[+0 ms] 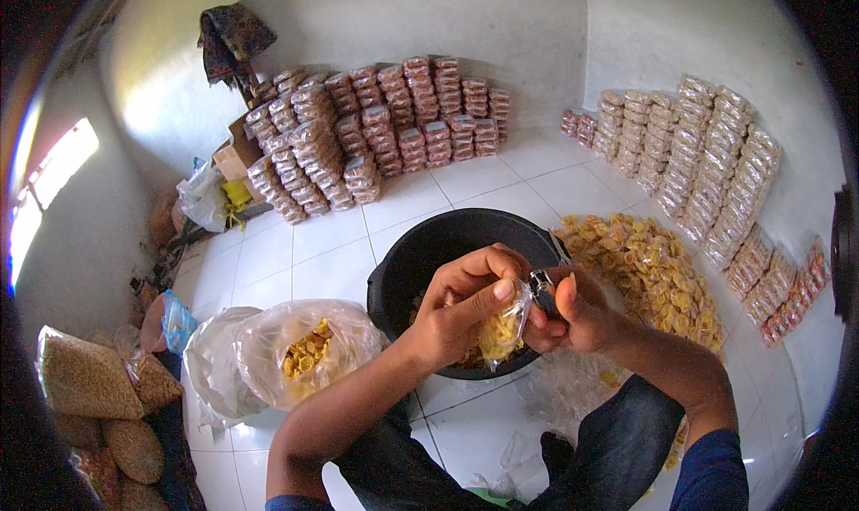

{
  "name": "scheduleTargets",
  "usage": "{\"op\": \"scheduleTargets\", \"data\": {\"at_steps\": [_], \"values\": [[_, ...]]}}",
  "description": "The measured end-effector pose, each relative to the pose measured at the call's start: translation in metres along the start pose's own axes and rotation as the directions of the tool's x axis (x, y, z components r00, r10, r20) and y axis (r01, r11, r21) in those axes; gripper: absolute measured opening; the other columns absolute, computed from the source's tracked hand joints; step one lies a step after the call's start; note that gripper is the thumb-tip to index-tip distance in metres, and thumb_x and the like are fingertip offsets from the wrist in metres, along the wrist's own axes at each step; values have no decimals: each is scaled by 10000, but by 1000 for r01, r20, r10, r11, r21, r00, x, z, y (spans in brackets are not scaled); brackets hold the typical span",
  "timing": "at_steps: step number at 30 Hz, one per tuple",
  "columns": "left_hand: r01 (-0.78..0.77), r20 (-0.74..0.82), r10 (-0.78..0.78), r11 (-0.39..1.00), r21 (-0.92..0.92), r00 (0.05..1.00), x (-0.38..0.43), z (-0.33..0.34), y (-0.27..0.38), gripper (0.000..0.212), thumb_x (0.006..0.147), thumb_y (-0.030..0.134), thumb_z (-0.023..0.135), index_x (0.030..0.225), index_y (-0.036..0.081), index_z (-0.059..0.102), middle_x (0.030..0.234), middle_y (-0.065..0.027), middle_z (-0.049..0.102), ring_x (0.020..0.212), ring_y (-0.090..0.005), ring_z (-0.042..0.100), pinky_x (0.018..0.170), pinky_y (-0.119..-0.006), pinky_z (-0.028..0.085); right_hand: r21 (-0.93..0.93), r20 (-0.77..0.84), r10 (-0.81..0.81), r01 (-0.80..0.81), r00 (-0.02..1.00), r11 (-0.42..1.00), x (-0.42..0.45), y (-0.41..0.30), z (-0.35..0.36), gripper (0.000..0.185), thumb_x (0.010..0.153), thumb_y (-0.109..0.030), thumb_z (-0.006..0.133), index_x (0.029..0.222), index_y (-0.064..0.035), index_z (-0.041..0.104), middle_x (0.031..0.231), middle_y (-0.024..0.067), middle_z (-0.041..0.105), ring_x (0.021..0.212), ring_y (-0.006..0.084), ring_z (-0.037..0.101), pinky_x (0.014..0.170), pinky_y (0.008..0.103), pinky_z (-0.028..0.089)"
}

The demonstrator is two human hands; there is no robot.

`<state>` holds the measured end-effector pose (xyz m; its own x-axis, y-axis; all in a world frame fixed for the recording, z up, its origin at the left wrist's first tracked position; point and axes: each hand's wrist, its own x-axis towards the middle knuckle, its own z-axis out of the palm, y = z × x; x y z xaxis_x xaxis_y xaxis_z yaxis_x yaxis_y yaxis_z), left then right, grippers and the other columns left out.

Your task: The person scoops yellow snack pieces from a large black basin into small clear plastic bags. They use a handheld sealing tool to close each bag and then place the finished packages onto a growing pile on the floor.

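My left hand (pixel 449 303) pinches the gathered top of a small clear plastic bag (pixel 502 333) that has yellow chips inside. In my right hand (pixel 584 309) is a small metal-and-dark stapler (pixel 542 288), held against the neck of the bag. Whether its jaws are pressed together cannot be seen. Both hands are above a large black plastic tub (pixel 429 242) with chips or crumbs low inside, mostly hidden by my hands. Right of the tub spreads a heap of small filled chip packets (pixel 644 262).
An opened large plastic bag (pixel 356 320) of yellow chips stands left of the tub. Loose clear plastic bags (pixel 513 464) lie between my legs. Stacked packets (pixel 382 135) line the back wall, with more stacks (pixel 711 169) along the right. Bulging sacks (pixel 90 377) sit at far left.
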<state>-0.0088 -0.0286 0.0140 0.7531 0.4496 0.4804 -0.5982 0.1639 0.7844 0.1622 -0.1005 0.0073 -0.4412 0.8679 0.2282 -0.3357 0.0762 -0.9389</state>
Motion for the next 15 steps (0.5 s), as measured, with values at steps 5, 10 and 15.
{"op": "scheduleTargets", "data": {"at_steps": [5, 10, 15], "values": [[24, 2, -24, 998, -53, 1000, 2, -3, -4, 150, 918, 163, 533, 935, 26, 475, 1010, -111, 480, 814, -226, 638, 718, -308, 532, 56, -25, 25, -24, 999, 998, -4, 2, 4, 553, 879, -623, 449, 764, -84, 498, 522, -35, 338, 421, 70, 315, 383, 240, 249], [31, -22, -36, 985, -173, 999, 3, -4, -3, 153, 919, 160, 518, 961, 28, 453, 1031, -118, 462, 794, -239, 649, 705, -318, 554, -2, -130, -9, 9, 991, 1000, 3, 1, 15, 527, 918, -594, 391, 806, -88, 486, 541, -43, 340, 409, 65, 313, 374, 230, 242], [40, 15, -39, 989, -142, 999, 3, -5, -2, 148, 915, 156, 512, 943, 24, 451, 1006, -121, 467, 795, -240, 650, 704, -318, 561, 28, -85, -35, 38, 996, 999, 0, 9, 10, 505, 941, -567, 357, 808, -95, 479, 547, -45, 332, 407, 62, 325, 371, 229, 248]]}}
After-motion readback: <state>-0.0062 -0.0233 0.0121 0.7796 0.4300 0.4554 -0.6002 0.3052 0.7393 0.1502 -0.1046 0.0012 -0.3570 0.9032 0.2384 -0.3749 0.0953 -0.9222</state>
